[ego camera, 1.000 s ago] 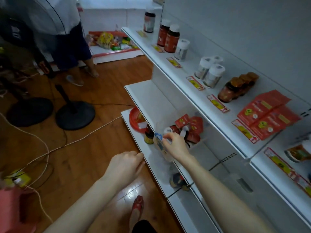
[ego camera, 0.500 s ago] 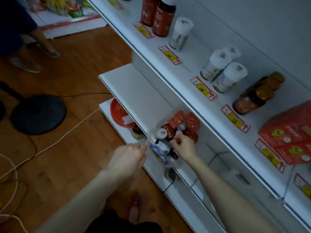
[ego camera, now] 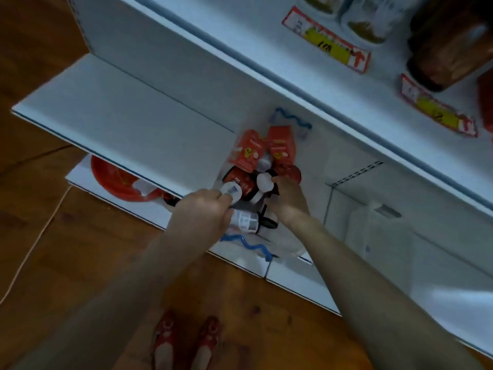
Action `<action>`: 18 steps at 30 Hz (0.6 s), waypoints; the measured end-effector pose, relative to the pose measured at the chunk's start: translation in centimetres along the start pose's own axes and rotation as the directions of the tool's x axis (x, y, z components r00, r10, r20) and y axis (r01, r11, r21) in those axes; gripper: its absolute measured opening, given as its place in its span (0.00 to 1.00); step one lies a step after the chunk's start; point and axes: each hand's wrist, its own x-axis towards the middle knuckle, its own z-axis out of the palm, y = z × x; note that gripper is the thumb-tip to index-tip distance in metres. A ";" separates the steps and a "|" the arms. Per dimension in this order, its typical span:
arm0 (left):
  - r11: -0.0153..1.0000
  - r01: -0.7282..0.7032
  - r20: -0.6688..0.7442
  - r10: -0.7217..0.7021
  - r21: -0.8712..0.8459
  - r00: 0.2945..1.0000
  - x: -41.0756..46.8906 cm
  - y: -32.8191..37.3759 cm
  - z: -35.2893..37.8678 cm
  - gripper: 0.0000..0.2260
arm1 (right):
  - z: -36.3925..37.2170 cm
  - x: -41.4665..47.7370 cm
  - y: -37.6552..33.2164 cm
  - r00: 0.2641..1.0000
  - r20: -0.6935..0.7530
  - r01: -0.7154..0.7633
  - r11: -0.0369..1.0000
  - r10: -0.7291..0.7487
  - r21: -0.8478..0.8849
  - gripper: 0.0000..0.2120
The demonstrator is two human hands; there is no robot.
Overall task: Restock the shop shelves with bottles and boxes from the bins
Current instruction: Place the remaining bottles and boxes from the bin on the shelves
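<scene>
A clear plastic bin (ego camera: 286, 249) with blue wavy handles sits on the middle white shelf (ego camera: 112, 113). It holds red boxes (ego camera: 249, 150), dark bottles with white caps and a white-labelled bottle (ego camera: 244, 220). My left hand (ego camera: 202, 212) reaches into the bin's near side, fingers closed around a white-capped bottle (ego camera: 231, 192). My right hand (ego camera: 289, 201) is deeper in the bin, fingertips on another white-capped dark bottle (ego camera: 264, 182); whether it grips it is unclear.
The top shelf (ego camera: 266, 62) carries white jars (ego camera: 365, 25), a brown bottle (ego camera: 450, 46) and red-yellow price tags (ego camera: 328, 41). A red plate (ego camera: 117, 180) lies on the bottom shelf. A second clear container (ego camera: 378, 236) stands to the right. Wooden floor and my red shoes (ego camera: 186, 343) are below.
The view tilted down and moved closer to the bin. My left hand went from the bin's edge into it and closed on a white-capped bottle. My right hand stayed among the bottles.
</scene>
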 end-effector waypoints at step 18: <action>0.987 0.055 0.150 -0.032 -0.151 0.988 3.1 0.1 5.5 0.19 | 1.6 4.4 3.1 0.977 -0.192 0.093 0.995 -0.088 0.018 0.28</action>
